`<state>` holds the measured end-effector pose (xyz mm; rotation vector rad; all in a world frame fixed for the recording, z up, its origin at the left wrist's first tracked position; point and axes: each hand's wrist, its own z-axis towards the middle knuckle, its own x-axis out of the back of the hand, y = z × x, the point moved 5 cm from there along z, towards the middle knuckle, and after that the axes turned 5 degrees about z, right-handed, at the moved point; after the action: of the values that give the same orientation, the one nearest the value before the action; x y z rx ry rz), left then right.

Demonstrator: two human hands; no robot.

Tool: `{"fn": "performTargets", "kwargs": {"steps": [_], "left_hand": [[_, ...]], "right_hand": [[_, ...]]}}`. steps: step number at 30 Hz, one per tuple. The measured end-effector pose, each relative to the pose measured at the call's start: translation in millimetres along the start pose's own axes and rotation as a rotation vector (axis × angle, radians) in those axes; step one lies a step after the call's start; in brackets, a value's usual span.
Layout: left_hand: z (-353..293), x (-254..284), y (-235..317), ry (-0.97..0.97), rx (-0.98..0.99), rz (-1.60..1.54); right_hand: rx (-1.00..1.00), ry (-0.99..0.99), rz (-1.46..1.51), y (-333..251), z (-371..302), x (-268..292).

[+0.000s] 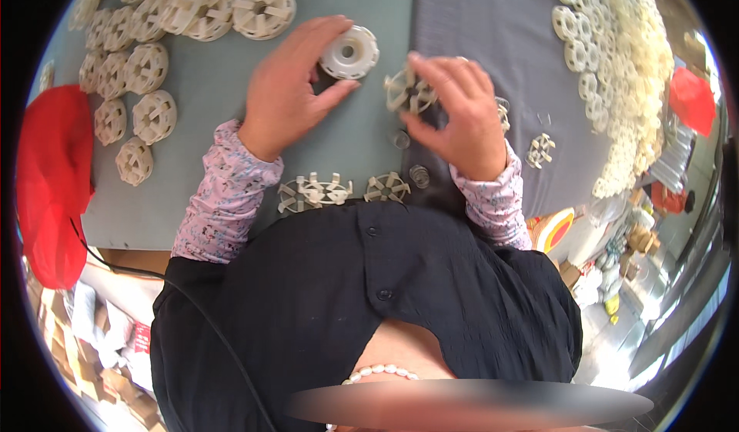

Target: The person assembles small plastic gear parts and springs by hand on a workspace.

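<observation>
My left hand point(289, 86) grips a round white plastic wheel point(349, 52) with a hole at its centre, thumb and fingers on its rim. To the right, my right hand point(458, 109) pinches a spoked plastic ring point(400, 91), slightly blurred, just apart from the wheel. Below the hands, near my body, lie more spoked rings point(325, 190), and another spoked ring point(387, 188) sits to their right. A coiled metal spring point(419, 176) rests on the dark cloth, with a second spring point(401, 139) above it.
Several assembled wheels point(146, 66) cover the table's left and far left. On the right, many loose white rings point(573, 47) form a heap, with a lone spoked ring point(541, 150) nearer me. A red bag point(54, 178) hangs at the left edge; another red thing point(691, 101) is far right.
</observation>
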<state>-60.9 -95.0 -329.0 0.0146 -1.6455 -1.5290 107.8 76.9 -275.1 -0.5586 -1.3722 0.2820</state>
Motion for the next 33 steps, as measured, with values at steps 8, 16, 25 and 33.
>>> {"fn": "performTargets", "kwargs": {"steps": [8, 16, 25, 33], "left_hand": [[6.2, 0.2, -1.3, 0.021, -0.061, 0.016], [3.6, -3.3, 11.4, -0.066, -0.239, 0.104], [4.1, -3.2, 10.1, -0.111, -0.185, 0.079], [3.3, 0.0, 9.1, -0.082, -0.234, 0.041]], "right_hand": [[0.035, 0.068, 0.069, 4.4, -30.2, 24.7], [-0.198, 0.131, 0.760, -8.5, -14.8, -14.4], [0.214, 0.303, 0.182, -11.3, 28.2, -42.6], [0.090, 0.350, 0.044, 13.4, 5.9, 19.4]]}}
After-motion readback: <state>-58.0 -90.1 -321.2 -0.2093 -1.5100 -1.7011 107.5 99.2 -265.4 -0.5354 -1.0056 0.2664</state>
